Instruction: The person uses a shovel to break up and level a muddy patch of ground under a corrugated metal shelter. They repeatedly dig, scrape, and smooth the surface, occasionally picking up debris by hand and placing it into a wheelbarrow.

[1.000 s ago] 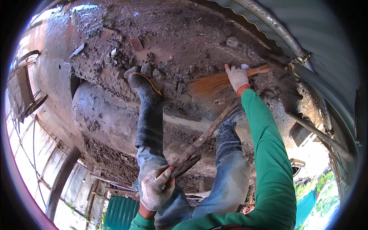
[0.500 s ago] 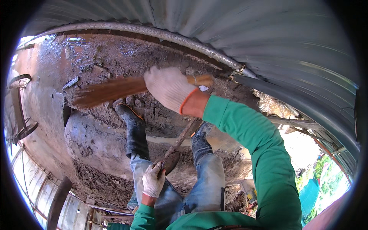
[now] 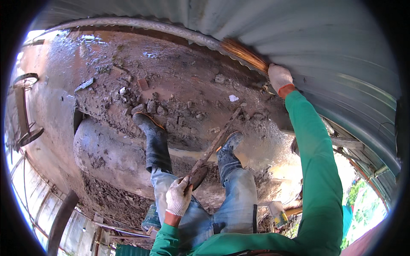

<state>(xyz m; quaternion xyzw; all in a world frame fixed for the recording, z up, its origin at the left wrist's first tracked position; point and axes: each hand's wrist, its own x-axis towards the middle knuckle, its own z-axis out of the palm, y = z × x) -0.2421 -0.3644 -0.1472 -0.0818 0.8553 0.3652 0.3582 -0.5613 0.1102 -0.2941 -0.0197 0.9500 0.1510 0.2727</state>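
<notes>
My right hand (image 3: pixel 280 78), in a white knit glove with an orange cuff, is closed around a short broom (image 3: pixel 245 54) of brown bristles. The bristles lie against the corrugated metal sheet (image 3: pixel 316 47) by the pipe. Low in front of my body, my gloved left hand (image 3: pixel 179 196) is closed on a mud-caked long-handled tool (image 3: pixel 209 152) beside its dark rounded part. The narrow shaft slants away between my boots toward the muddy ground (image 3: pixel 192 89). Its exact kind cannot be made out.
Stones, a broken brick (image 3: pixel 143 84) and a white scrap (image 3: pixel 233 98) lie in the mud. A metal pipe (image 3: pixel 141 23) runs along the sheet's edge. My boots stand near a rounded concrete ledge (image 3: pixel 111 149). A wheeled frame (image 3: pixel 21 111) is far left; a can (image 3: pixel 278 213) sits at right.
My right hand has swung the broom up and to the right, from over the mud to the metal sheet. My left hand has shifted slightly, still gripping the muddy tool.
</notes>
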